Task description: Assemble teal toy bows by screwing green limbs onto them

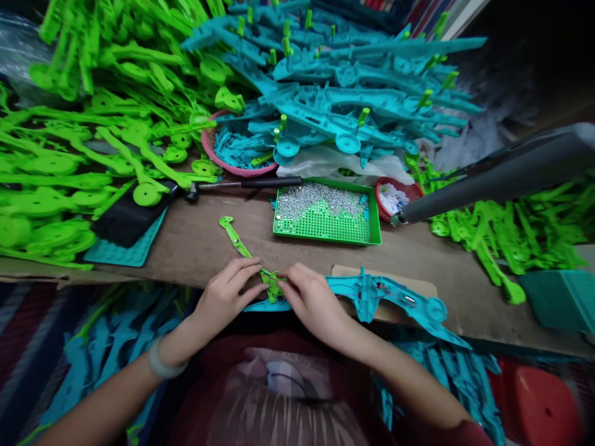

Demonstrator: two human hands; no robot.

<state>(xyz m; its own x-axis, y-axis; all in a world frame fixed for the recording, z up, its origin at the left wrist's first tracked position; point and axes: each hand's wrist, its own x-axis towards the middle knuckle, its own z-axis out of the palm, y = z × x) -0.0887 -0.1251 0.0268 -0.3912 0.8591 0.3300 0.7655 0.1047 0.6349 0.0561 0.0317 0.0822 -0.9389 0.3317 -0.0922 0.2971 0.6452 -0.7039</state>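
Observation:
My left hand [231,286] pinches the left side of a small green plastic part [273,290] at the table's front edge. Closed on the same part from the right is my right hand [312,298], its fingertips partly covering it. Beneath and to the right lies a long blue plastic half-shell [395,298], with some small metal and wired pieces inside; its left end runs under my hands. Just beyond my left fingers, a narrow green plastic lever [233,235] points away from me. Whether it joins the held part cannot be made out.
A green perforated tray [325,230] of small metal pieces stands ahead, near a hammer [251,183] and a red basket [413,191]. Green parts [41,164] heap left, blue shells [334,99] behind. A dark grey bar [502,173] juts in from the right.

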